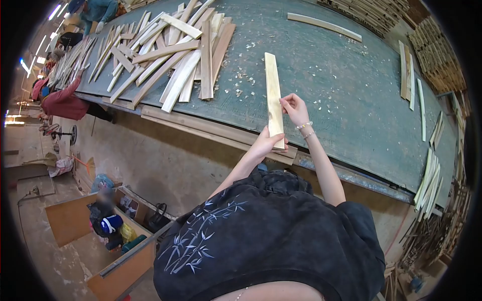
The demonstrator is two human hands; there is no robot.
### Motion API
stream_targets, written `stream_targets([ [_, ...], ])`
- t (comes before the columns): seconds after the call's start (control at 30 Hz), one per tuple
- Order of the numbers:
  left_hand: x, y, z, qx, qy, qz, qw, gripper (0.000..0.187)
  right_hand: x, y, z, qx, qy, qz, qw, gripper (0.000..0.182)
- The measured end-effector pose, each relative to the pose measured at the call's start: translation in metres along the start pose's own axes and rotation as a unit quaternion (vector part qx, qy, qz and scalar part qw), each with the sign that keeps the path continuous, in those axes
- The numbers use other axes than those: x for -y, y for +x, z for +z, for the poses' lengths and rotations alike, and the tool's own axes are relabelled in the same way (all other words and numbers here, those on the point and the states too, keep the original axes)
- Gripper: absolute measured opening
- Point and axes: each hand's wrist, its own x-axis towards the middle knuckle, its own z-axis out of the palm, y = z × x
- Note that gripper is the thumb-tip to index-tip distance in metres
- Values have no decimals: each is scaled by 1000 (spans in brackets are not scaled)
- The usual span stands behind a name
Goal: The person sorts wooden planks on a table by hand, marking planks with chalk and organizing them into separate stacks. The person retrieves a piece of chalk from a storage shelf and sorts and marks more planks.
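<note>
A pale, flat wooden strip (pixel 272 90) is held up over the table's near edge, its long side pointing away from me. My left hand (pixel 268 144) wraps round its near end, thumb on top. Beside the strip's right edge is my right hand (pixel 296 109), with bracelets at the wrist; its thumb and forefinger are pinched at that edge. Whether a small splinter lies between those fingertips is too small to tell. The strip's face has a darker patch near its middle.
The green table (pixel 241 40) bears wood chips and a big heap of loose strips (pixel 170 50) at left. More strips (pixel 429 175) lie at right, beside stacked wood (pixel 439 55). A person in a red top (pixel 63 105) works at the far left. A wooden box with bags (pixel 113 223) stands behind.
</note>
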Motion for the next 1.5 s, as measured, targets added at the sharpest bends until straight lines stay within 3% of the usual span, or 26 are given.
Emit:
stream_targets([
  [0.2, -11, -8, -18, 9, 6, -2, 1000, 32, 4, 34, 25, 41, -245, -195, 949, 13],
  [0.3, -23, -16, -25, 16, -3, -8, 1000, 30, -18, 62, 2, -111, -364, -148, 913, 17],
  [0.37, -42, -15, -32, 53, -17, -1, 998, 30, -22, 58, -8, -137, -152, 28, 978, 23],
  [0.43, -48, -6, -45, 77, 24, -10, 997, 32, 7, 29, 9, -85, 109, 172, 975, 27],
  [0.5, -33, 17, -63, 115, 244, 167, 948, 39, 24, 7, 31, -15, 212, 262, 941, 35],
  [0.53, -39, 26, -77, 229, 224, -34, 947, 48, 14, 8, 38, -21, 226, 261, 938, 33],
  [0.57, -67, 24, -84, 325, 225, -139, 908, 55, 0, 6, 42, -28, 238, 263, 934, 31],
  [0.63, -81, 49, -124, 312, 400, -94, 856, 59, -31, 1, 35, -98, 220, 264, 934, 28],
  [0.67, -90, 46, -134, 53, 619, -6, 784, 64, -39, -2, 26, -165, 202, 261, 929, 25],
  [0.7, -99, 44, -143, -214, 756, 85, 612, 69, -33, -13, 14, -204, 183, 255, 927, 23],
  [0.77, -111, 62, -174, -405, 729, 129, 537, 77, -26, -44, -35, -252, 135, 259, 923, 24],
  [0.8, -116, 71, -187, -400, 733, 128, 535, 77, -37, -65, -79, -247, 145, 228, 930, 28],
  [0.83, -119, 77, -197, -374, 753, 71, 537, 80, -20, -84, -108, -329, -6, 232, 915, 31],
  [0.9, -121, 77, -212, -345, 772, 13, 534, 85, -75, -130, -274, -395, -319, 231, 830, 32],
  [0.93, -125, 77, -218, -312, 745, 26, 590, 85, -15, -139, -262, -403, -525, 361, 657, 34],
  [0.97, -128, 76, -223, -277, 713, 36, 643, 86, 54, -137, -198, -427, -698, 397, 415, 37],
  [1.0, -135, 65, -228, -261, 639, 70, 720, 83, 47, -136, -235, -467, -607, 410, 496, 36],
  [1.03, -143, 56, -235, -265, 639, 74, 718, 83, 39, -130, -273, -499, -503, 414, 571, 35],
  [1.07, -148, 46, -244, -169, 419, 85, 888, 80, 19, -115, -272, -481, -408, 293, 718, 32],
  [1.1, -149, 33, -248, -58, 162, 85, 981, 78, 1, -96, -271, -439, -297, 162, 832, 29],
  [1.13, -155, 16, -240, -62, 162, 83, 981, 78, 4, -66, -217, -370, -203, 87, 902, 27],
  [1.17, -169, -6, -226, 17, -81, 49, 995, 67, 30, -35, -141, -313, -178, 134, 923, 27],
  [1.2, -176, -20, -221, 95, -318, 16, 943, 58, 39, -8, -85, -250, -119, 142, 950, 25],
  [1.3, -159, -20, -235, 116, -171, 12, 978, 50, 27, 53, 34, -79, -108, 102, 986, 23],
  [1.43, -130, -7, -236, 66, -258, -18, 964, 47, 20, 98, 148, 36, -14, 50, 998, 25],
  [1.5, -129, -5, -232, 53, -261, -25, 964, 48, 11, 112, 184, 24, 0, 26, 999, 26],
])
